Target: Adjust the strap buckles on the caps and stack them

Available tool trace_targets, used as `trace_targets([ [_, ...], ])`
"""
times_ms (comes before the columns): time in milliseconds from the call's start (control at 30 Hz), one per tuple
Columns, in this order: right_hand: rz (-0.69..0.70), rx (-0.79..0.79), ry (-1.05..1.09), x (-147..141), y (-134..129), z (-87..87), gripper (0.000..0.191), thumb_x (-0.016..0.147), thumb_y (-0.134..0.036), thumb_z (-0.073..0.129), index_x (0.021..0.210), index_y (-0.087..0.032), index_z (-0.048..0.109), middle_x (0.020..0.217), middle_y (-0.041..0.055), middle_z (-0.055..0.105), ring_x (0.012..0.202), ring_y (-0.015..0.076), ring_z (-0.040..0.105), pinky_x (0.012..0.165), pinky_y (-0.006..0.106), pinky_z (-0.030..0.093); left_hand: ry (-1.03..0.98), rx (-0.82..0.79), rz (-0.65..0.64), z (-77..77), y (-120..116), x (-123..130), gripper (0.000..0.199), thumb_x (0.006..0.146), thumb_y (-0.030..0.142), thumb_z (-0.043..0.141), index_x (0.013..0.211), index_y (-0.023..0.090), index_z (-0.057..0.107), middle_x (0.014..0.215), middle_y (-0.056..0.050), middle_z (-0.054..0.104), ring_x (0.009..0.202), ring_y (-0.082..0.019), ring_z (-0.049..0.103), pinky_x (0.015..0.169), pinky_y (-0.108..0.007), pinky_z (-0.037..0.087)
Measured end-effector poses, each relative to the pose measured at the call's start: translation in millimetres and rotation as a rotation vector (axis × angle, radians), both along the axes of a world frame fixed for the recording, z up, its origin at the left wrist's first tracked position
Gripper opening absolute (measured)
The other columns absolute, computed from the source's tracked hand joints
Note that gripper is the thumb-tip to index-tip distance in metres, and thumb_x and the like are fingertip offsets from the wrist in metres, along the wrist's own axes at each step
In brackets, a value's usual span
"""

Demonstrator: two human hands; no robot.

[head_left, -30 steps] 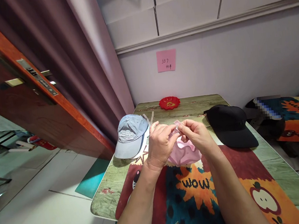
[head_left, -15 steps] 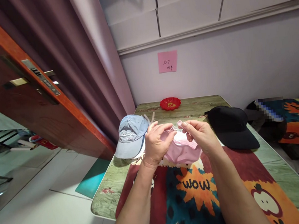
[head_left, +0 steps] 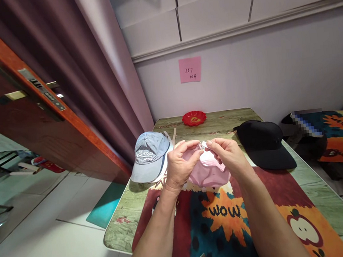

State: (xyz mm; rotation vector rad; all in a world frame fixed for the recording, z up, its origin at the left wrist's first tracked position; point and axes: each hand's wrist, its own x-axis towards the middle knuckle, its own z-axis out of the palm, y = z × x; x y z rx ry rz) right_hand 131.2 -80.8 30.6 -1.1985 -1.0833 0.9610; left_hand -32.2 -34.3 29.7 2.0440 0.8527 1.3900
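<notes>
Left hand (head_left: pixel 179 165): nearly closed, pinching metal buckle (head_left: pixel 200 146)
Right hand (head_left: pixel 231 156): nearly closed, pinching strap end (head_left: pixel 204 143)
Pink cap (head_left: pixel 209 176): below both hands, over patterned mat (head_left: pixel 197 224) on table (head_left: pixel 119 231)

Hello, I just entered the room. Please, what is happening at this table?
A person's left hand pinches a small shiny piece, and the right hand pinches a pale tab close beside it, just above a pink cap. A blue cap lies to the left, a black cap to the right, and a red dish near the far edge.
</notes>
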Motion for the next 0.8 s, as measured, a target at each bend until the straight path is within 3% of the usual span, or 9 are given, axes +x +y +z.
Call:
trace_targets([
  [500,0.164,0.031,-0.060,7.2,-0.9,1.5,0.046,0.081,-0.058,0.067,0.060,-0.018,0.056,0.053,-0.0049,0.040,0.049,0.0078,0.032,0.045,0.023,0.025,-0.007,-0.200,-0.095,-1.5,-0.5,-3.5,0.026,0.079,0.032,0.080,0.102,0.019,0.078,0.101,-0.006,0.078,0.093,-0.019,0.073,0.089,-0.031,0.058],
  [800,0.199,0.042,-0.129,14.1,-2.5,3.9,0.043,0.081,-0.058,0.066,0.069,-0.016,0.067,0.051,-0.0051,0.041,0.047,0.0086,0.033,0.043,0.023,0.026,0.033,-0.222,-0.144,-1.1,-0.6,-7.2,0.026,0.080,0.032,0.078,0.102,0.019,0.078,0.102,-0.007,0.078,0.095,-0.021,0.073,0.090,-0.032,0.058],
])
